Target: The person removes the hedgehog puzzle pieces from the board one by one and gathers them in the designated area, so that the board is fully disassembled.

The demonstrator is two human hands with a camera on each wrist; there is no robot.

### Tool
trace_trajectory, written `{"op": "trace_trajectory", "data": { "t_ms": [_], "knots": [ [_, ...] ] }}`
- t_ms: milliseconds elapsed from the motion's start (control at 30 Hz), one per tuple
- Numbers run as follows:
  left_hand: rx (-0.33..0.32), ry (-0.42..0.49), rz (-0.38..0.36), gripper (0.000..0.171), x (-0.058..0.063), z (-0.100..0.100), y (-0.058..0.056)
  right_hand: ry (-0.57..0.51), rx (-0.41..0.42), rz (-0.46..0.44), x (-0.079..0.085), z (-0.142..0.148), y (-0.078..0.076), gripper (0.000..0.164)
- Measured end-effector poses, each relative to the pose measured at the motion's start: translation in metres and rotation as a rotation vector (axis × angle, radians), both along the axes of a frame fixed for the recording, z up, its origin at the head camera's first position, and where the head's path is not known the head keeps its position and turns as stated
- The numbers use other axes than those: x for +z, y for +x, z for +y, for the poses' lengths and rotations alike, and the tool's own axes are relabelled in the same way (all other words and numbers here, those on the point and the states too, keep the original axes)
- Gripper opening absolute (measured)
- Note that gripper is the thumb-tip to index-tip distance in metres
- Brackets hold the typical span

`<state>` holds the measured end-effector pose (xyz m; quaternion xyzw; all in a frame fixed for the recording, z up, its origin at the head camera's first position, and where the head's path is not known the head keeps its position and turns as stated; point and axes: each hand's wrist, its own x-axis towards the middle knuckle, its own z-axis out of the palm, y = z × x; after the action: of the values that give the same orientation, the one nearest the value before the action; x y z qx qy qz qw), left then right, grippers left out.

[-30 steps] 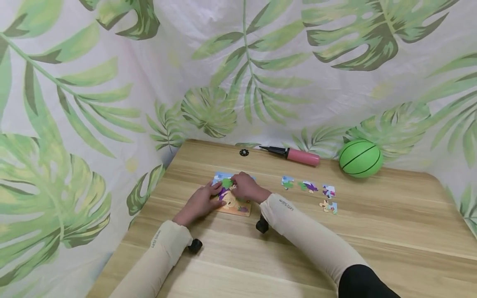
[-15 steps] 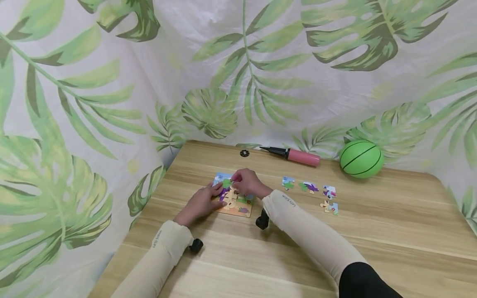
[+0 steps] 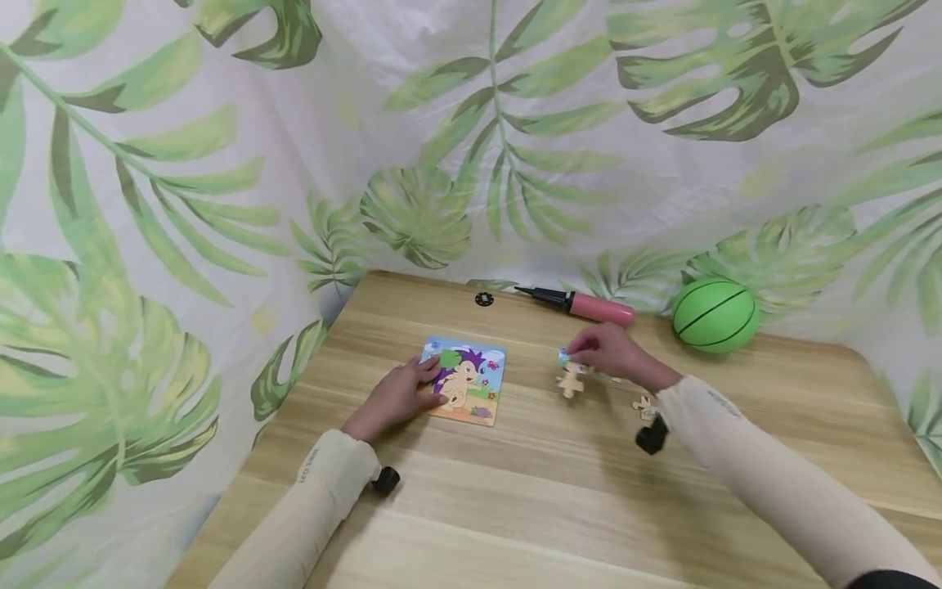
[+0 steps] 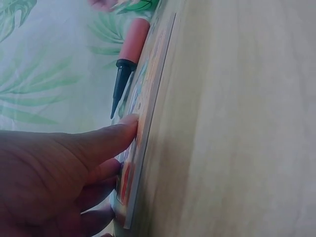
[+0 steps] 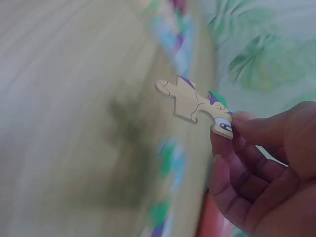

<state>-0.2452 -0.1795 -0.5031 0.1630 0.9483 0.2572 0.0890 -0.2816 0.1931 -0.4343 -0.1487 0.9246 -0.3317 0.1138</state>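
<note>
My right hand (image 3: 609, 353) pinches a wooden jigsaw piece (image 3: 570, 381) between thumb and fingertips, above the table. In the right wrist view the jigsaw piece (image 5: 190, 101) shows beige with purple bits and a printed eye, near the thumb. My left hand (image 3: 397, 401) rests on the left side of a square puzzle board (image 3: 482, 380) bearing a purple-and-beige hedgehog picture. In the left wrist view the thumb of my left hand (image 4: 64, 173) presses the face of the board (image 4: 148, 113), which lies flat. Loose jigsaw pieces (image 3: 644, 406) lie around and partly behind my right hand.
At the table's back edge lie a pink-and-black hand pump (image 3: 599, 309) and a small black disc (image 3: 484, 299). A green ball (image 3: 715, 316) sits at the back right. Leaf-printed cloth (image 3: 412, 123) hangs behind the wooden table (image 3: 441, 507).
My right hand has lifted a jigsaw piece off the board and carried it right, to above the loose pieces. My left hand stays on the board.
</note>
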Motion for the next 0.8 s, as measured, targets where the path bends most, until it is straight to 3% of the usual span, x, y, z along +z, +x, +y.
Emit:
{"op": "trace_trajectory", "data": {
  "t_ms": [133,300,533,800],
  "knots": [
    [0.004,0.01,-0.003,0.065,0.005,0.002,0.001,0.078,-0.012,-0.039,-0.012,0.034,0.011,0.009],
    [-0.005,0.002,-0.005,0.065,0.007,0.004,0.001,0.139,0.0,-0.042,-0.02,0.05,0.02,0.009],
    [0.012,-0.033,-0.023,0.067,0.009,0.004,0.001,0.161,-0.003,0.002,-0.018,0.052,0.024,0.012],
    [0.022,-0.073,0.009,0.062,0.012,0.005,-0.002,0.237,0.034,0.123,-0.006,0.039,0.026,0.011]
  ]
}}
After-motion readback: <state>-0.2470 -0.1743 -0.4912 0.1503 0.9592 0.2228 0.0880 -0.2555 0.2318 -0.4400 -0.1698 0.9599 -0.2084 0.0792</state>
